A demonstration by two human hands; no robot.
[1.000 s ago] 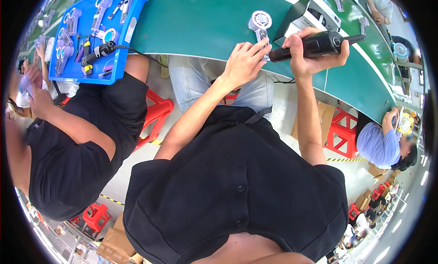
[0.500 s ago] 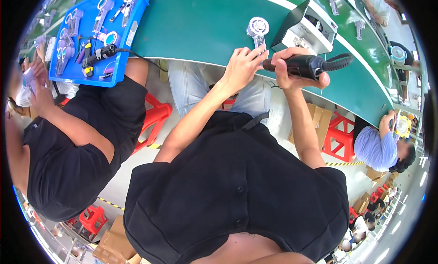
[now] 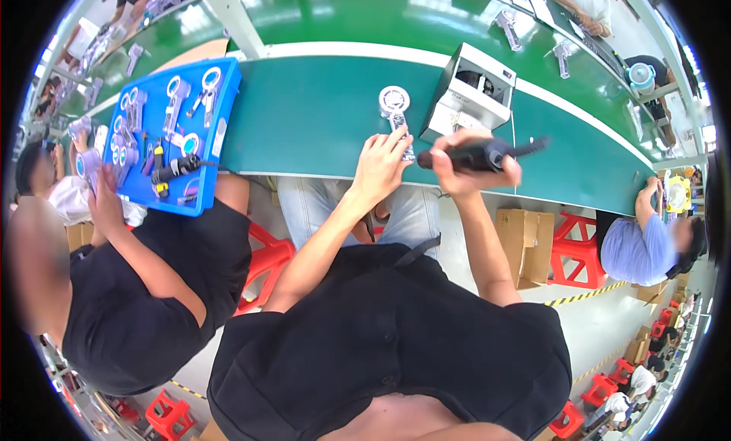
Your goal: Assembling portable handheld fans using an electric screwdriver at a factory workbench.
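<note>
On the green bench lies a pale lilac handheld fan (image 3: 394,100), its round grille pointing away from me and its handle toward me. My left hand (image 3: 379,167) is closed over the lower handle, fingers pressing it to the bench. My right hand (image 3: 461,173) is wrapped round a black electric screwdriver (image 3: 487,154), held almost level with its cord trailing to the right. The screwdriver's front end is beside the handle's near end; whether its bit touches cannot be made out. Just beyond my right hand stands a white and black box-shaped screw feeder (image 3: 470,98).
To the left, a blue tray (image 3: 204,201) holds several fans and a black tool with yellow parts. A co-worker in black (image 3: 137,289) sits beside it, holding a fan. Red stools (image 3: 575,250) and a cardboard box (image 3: 525,247) stand under the bench's right part.
My view has tilted, so the bench and tray appear lower. Both my hands remain at the fan with the screwdriver. The co-worker's fan has come closer to the tray.
</note>
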